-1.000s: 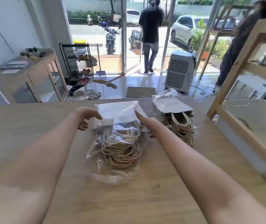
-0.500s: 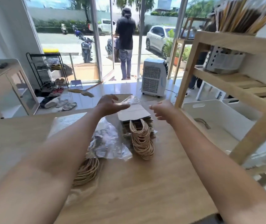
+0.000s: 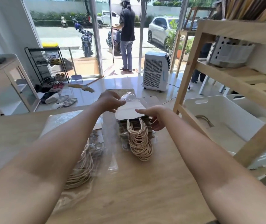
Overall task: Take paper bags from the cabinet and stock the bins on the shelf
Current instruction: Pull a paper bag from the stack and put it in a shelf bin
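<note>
Two stacks of flat paper bags with rope handles lie on the wooden table (image 3: 145, 191). The right stack (image 3: 138, 136) has a white sheet on top and crumpled clear plastic at its far end. The left stack (image 3: 87, 159) lies in a clear plastic sleeve, partly hidden under my left forearm. My left hand (image 3: 111, 101) pinches the clear plastic at the far end of the right stack. My right hand (image 3: 155, 117) is open, fingers spread, touching the right side of that stack. A white bin (image 3: 222, 117) stands on the wooden shelf (image 3: 190, 71) to the right.
A second white bin (image 3: 255, 104) sits behind the first, and a grey perforated bin (image 3: 229, 54) on the shelf above. A cabinet (image 3: 7, 83) stands at the left wall. An air cooler (image 3: 156, 71), shoe rack (image 3: 48, 65) and a person (image 3: 126, 33) in the doorway lie beyond the table.
Both hands left the sleeved stack and moved right to the other stack. The left hand came down onto its plastic, the right hand opened against its side. The view has swung toward the shelf.
</note>
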{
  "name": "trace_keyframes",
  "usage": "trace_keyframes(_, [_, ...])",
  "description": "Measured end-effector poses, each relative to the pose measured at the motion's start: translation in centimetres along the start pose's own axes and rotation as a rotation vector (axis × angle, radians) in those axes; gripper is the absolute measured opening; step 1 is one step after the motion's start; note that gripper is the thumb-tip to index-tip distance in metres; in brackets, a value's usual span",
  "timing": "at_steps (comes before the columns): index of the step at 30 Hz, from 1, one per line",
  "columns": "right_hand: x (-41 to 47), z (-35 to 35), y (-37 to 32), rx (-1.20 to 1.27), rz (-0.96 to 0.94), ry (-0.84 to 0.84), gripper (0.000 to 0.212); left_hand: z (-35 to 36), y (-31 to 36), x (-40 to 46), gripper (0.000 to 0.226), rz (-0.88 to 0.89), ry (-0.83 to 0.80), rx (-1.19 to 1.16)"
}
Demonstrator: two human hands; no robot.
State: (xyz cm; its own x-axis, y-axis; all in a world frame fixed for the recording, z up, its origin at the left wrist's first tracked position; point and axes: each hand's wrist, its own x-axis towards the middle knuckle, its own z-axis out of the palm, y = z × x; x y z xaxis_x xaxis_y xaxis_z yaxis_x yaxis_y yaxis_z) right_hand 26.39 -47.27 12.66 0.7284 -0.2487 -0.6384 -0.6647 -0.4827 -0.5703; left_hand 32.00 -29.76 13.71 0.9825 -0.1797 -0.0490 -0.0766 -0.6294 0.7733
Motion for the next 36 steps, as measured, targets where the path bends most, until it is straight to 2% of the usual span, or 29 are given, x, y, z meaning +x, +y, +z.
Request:
trace_keyframes(4, [0.0,0.3,-0.9,-0.102,0.035,0.018,0.092,0.0,0.1,0.0,0.023,-0.022,-0.041,-0.061])
trace_keyframes(9, [0.5,0.5,-1.5,-0.039,0.083,0.004,0.095,-0.5,-0.7,-0.1,0.026,-0.033,-0.102,-0.137])
trace_keyframes(13, [1.0,1.1,-1.2,0.052,0.072,-0.018,0.082,-1.1,-1.4,-0.4,0.032,-0.057,-0.166,-0.246])
trace_keyframes(16, [1.1,1.4,-1.3,0.179,0.081,-0.087,0.050,-1.5,-1.8,-0.5,0.035,-0.075,-0.193,-0.315])
trace_keyframes(18, [1.0,1.7,-1.5,0.270,0.085,-0.112,0.037,-1.7,-2.1,-0.5,0.034,-0.082,-0.211,-0.342])
trace_keyframes(23, [0.9,2.5,-1.9,0.362,0.041,-0.091,0.037,-1.9,-2.4,-0.8,0.035,-0.103,-0.250,-0.406])
trace_keyframes(25, [0.6,2.9,-2.0,0.410,0.023,-0.090,0.025,-1.8,-2.5,-0.9,0.036,-0.098,-0.247,-0.397])
trace_keyframes(31, [-1.5,2.5,-1.5,0.428,-0.025,-0.058,0.012,-1.3,-2.3,-1.1,0.034,-0.096,-0.176,-0.362])
trace_keyframes(36, [-5.1,-0.5,1.2,0.343,-0.023,-0.072,0.015,-0.6,-1.5,-1.8,0.011,-0.138,-0.044,-0.337])
